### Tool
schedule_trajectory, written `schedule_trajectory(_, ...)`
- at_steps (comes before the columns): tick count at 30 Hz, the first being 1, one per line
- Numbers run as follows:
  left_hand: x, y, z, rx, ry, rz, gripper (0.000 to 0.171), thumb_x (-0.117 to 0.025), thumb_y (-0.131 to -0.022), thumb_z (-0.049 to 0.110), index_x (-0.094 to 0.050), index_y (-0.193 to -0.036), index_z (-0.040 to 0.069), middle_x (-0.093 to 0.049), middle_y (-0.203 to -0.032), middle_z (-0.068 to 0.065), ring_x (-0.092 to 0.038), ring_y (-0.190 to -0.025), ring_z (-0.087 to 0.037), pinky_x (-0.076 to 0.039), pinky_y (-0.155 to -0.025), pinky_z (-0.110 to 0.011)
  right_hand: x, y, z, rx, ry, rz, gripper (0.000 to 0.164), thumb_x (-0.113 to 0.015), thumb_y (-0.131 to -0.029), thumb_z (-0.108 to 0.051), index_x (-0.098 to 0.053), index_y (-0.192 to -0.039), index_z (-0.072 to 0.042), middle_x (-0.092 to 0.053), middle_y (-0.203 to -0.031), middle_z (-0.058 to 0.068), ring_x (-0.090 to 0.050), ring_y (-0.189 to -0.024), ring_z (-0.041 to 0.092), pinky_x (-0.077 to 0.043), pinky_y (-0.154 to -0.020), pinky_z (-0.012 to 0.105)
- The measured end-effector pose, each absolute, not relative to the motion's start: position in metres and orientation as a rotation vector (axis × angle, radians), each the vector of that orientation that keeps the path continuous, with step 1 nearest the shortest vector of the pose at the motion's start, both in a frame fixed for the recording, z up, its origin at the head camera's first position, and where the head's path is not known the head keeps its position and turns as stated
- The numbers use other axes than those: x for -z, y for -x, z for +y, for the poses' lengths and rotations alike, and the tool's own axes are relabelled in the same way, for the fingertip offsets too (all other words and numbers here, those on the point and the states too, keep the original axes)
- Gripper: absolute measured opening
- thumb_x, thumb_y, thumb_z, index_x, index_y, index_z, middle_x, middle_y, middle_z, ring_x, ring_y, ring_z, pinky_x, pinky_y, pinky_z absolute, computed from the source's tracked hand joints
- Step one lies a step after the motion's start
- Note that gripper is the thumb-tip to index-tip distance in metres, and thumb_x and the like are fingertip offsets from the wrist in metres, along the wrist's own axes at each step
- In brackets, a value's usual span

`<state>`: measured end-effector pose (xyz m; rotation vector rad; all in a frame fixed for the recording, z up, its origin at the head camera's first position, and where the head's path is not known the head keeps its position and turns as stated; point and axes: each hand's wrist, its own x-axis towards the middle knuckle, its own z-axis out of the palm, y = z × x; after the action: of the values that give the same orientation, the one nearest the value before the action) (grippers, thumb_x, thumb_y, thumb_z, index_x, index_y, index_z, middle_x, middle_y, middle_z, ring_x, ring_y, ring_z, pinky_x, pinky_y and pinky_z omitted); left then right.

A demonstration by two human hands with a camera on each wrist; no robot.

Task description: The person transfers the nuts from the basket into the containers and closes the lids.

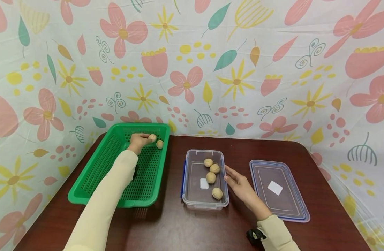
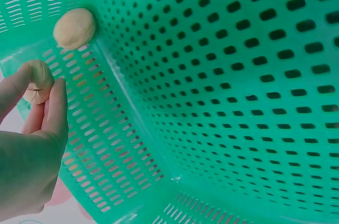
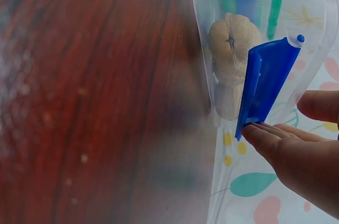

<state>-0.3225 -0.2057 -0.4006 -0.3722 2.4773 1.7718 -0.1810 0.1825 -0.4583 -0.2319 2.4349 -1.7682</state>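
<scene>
Inside the green basket, my left hand pinches a walnut between thumb and fingertips. Another walnut lies close by in the basket's corner. A clear plastic container holds several walnuts along its right half. My right hand rests against that container's right side, its fingers fairly straight. In the right wrist view, its fingertips touch a blue locking flap on the wall, and the thumb lies near the rim.
A clear lid with a blue seal and a white label lies right of the container. All stand on a dark brown table. A flower-printed cloth hangs behind and at both sides. The basket stands at the table's left.
</scene>
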Motion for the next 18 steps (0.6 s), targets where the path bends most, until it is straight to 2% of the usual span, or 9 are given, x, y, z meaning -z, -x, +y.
schedule_trajectory(8, 0.390, 0.322, -0.207, -1.808, 0.328, 2.413, 0.050, -0.067, -0.092, 0.019, -0.053, -0.136, -0.002, -0.040, -0.146, -0.018, -0.035, -0.136, -0.035, -0.033, -0.112, -0.046, 0.457, 0.180, 0.182, 1.758, 0.214, 2.442, 0.050, -0.049, -0.102, -0.013, -0.034, -0.148, 0.000, -0.038, -0.148, 0.021, -0.037, -0.136, 0.033, -0.033, -0.110, 0.047)
schedule_trajectory(13, 0.381, 0.320, -0.203, -1.804, 0.359, 2.381, 0.050, -0.066, -0.093, 0.021, -0.052, -0.139, 0.007, -0.042, -0.146, -0.013, -0.033, -0.138, -0.031, -0.030, -0.113, -0.047, 0.458, 0.180, 0.182, 1.772, 0.216, 2.436, 0.050, -0.049, -0.102, -0.012, -0.034, -0.148, 0.001, -0.037, -0.148, 0.022, -0.037, -0.136, 0.033, -0.033, -0.110, 0.047)
schedule_trajectory(18, 0.372, 0.315, -0.196, -1.843, 0.331, 2.349, 0.049, -0.065, -0.094, 0.020, -0.052, -0.140, 0.010, -0.045, -0.144, -0.012, -0.035, -0.137, -0.030, -0.030, -0.113, -0.047, 0.459, 0.181, 0.181, 1.780, 0.220, 2.432, 0.050, -0.050, -0.102, -0.012, -0.034, -0.148, 0.001, -0.038, -0.148, 0.022, -0.037, -0.136, 0.033, -0.033, -0.110, 0.046)
